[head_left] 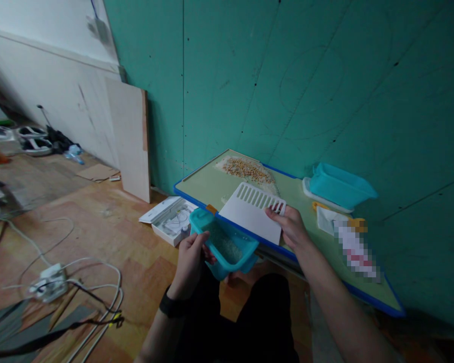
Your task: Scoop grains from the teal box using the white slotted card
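Observation:
My left hand point(194, 248) grips the near left rim of a teal plastic tub point(197, 218), just below the table's front edge. Pale, rice-like grains point(227, 244) cover the tub's bottom. In my right hand point(289, 228) is a flat white plastic scraper point(249, 216) with a row of slots along its far side. The scraper lies low over the table top at the front edge, its slots toward a pile of orange-yellow kernels point(245, 169) mixed with pale grains. Whether it touches the surface is hard to tell.
A blue-edged table point(200, 179) stands against the green wall. On its right are another teal tub point(340, 184) on a white lid, a white scoop-like piece point(325, 220) and a blurred-out packet point(357, 252). An open white box point(172, 222), cables and a power strip point(51, 282) lie left.

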### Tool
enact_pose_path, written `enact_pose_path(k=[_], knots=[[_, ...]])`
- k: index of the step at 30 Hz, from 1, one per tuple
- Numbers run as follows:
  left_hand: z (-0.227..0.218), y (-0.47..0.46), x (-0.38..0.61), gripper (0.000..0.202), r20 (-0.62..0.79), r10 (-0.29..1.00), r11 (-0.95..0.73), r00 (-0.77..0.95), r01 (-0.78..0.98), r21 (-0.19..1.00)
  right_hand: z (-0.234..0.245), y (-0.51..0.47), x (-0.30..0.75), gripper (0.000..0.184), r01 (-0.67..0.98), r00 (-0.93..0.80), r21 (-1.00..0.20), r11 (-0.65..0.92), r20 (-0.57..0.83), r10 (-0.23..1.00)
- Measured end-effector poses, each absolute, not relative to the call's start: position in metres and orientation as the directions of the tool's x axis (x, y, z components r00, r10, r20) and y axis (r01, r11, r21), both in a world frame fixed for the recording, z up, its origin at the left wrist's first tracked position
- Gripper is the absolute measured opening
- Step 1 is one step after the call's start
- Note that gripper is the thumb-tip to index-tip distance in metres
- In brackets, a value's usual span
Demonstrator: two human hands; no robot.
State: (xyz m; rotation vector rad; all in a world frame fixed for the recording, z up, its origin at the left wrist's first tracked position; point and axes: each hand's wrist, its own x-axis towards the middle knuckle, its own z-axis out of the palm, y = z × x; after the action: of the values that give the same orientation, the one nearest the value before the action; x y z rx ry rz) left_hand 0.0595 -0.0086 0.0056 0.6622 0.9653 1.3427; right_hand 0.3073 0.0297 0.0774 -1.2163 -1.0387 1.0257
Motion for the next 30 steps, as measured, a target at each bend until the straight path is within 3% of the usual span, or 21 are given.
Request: enact_pose_path(k=[6, 9, 14, 21, 30], knots=[[0.005, -0.008, 0.059, 0.039, -0.187, 0.981, 0.141, -0.05, -0.483, 0.864, 0.079, 0.025, 0.309, 0.052, -0.077, 0.208, -0.996, 0.04, 0.023, 0.978], [0.002, -0.008, 0.058, 0.04, -0.203, 0.978, 0.155, -0.049, -0.482, 0.862, 0.084, 0.021, 0.326, 0.053, -0.061, 0.293, -0.993, 0.096, 0.075, 0.953], [0.001, -0.009, 0.057, 0.04, -0.22, 0.972, 0.159, -0.079, -0.463, 0.872, 0.086, -0.006, 0.372, 0.053, 0.109, 0.429, -0.974, 0.197, 0.225, 0.875], [0.001, -0.004, 0.059, 0.04, -0.213, 0.975, 0.158, -0.056, -0.498, 0.853, 0.071, -0.035, 0.39, 0.046, 0.338, 0.467, -0.928, 0.158, 0.311, 0.828], [0.005, -0.005, 0.056, 0.04, -0.195, 0.975, 0.122, -0.11, -0.471, 0.874, 0.072, 0.005, 0.343, 0.044, 0.316, 0.414, -0.931, 0.181, 0.307, 0.857]])
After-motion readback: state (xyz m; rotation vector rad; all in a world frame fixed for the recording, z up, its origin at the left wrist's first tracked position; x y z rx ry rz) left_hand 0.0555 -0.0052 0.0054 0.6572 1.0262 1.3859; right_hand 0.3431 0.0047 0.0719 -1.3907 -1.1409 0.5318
